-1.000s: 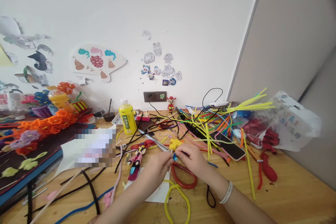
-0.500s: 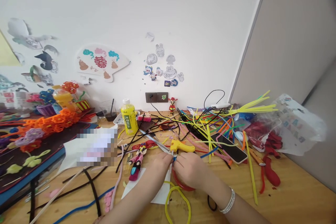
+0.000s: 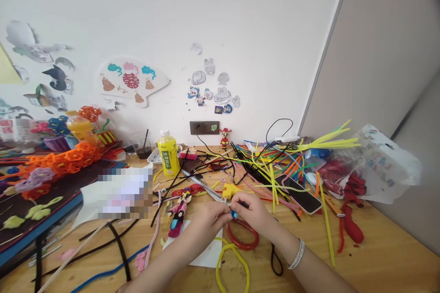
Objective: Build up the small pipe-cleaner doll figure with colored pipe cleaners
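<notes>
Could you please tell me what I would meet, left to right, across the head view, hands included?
Bottle of orange drink, yellow bottle, left hand, blue piece, right hand, phone, plastic bag.

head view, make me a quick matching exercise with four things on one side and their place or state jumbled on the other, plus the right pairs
Things
1. bottle
2. blue piece
3. phone
4. silvery bracelet

Place or state
A. at the fingertips of the left hand and the right hand
B. around the right wrist
C. standing upright, yellow, with a white cap
D. lying flat, dark on top

Right pairs: 1-C, 2-A, 3-D, 4-B
</notes>
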Demonstrator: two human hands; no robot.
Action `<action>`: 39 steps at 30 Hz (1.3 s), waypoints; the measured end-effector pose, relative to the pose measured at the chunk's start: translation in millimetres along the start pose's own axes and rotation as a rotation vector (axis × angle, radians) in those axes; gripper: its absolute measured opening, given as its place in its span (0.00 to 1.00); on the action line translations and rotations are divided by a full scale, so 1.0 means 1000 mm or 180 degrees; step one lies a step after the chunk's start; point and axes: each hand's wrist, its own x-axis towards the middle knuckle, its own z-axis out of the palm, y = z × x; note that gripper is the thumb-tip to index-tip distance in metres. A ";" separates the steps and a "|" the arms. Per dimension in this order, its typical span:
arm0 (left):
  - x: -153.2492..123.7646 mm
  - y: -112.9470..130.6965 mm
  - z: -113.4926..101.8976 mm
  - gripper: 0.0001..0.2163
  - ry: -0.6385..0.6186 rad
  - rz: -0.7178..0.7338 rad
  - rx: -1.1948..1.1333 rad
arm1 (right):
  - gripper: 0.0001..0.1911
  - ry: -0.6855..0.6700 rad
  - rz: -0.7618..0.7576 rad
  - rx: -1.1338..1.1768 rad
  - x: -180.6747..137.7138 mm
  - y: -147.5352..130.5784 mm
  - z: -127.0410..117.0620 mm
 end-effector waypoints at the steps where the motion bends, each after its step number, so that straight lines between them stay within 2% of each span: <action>1: 0.000 0.000 0.000 0.10 0.0031 -0.0088 -0.0235 | 0.16 0.0039 -0.0006 -0.0031 0.000 0.000 0.000; 4: 0.003 -0.002 0.002 0.10 0.0150 -0.0343 -0.1118 | 0.15 0.0157 -0.0156 -0.0662 -0.003 -0.003 0.002; 6: 0.004 -0.004 0.005 0.11 0.0311 -0.0469 -0.1448 | 0.15 0.0118 -0.0378 -0.1246 -0.005 -0.006 0.004; 9: 0.005 -0.007 0.008 0.11 0.0650 -0.0426 -0.0985 | 0.16 0.0073 -0.0549 -0.1727 -0.008 -0.008 0.008; 12: 0.004 -0.009 0.009 0.09 0.0766 -0.0256 -0.0088 | 0.17 0.0176 -0.0347 -0.1681 -0.008 -0.007 0.012; 14: 0.003 -0.009 0.008 0.08 0.0672 -0.0131 0.0228 | 0.18 0.0165 -0.0327 -0.1688 -0.008 -0.004 0.012; 18: 0.000 -0.008 0.004 0.05 0.0346 -0.0018 0.0353 | 0.17 0.0073 -0.0812 -0.2137 -0.007 -0.001 0.006; 20: 0.000 -0.007 0.002 0.05 0.0150 -0.0107 0.0172 | 0.17 0.0055 -0.1020 -0.2470 -0.006 -0.001 0.002; 23: 0.003 -0.009 0.001 0.14 -0.0059 -0.0311 -0.0451 | 0.15 -0.0026 -0.1215 -0.2851 -0.006 -0.001 0.000; 26: 0.006 -0.012 0.002 0.18 -0.0108 -0.0655 -0.1361 | 0.15 -0.0106 -0.1357 -0.2926 -0.007 0.001 0.003; 30: 0.007 -0.012 0.006 0.19 -0.0074 -0.1029 -0.2353 | 0.14 -0.0052 -0.1227 -0.2811 -0.007 0.002 0.007; 35: 0.007 -0.012 0.014 0.19 0.0298 -0.0972 -0.2657 | 0.11 0.0160 -0.0628 -0.2260 -0.006 -0.002 0.009; 39: 0.010 -0.015 0.017 0.17 0.0430 -0.0902 -0.2406 | 0.08 0.0192 -0.0506 -0.2139 -0.006 -0.003 0.014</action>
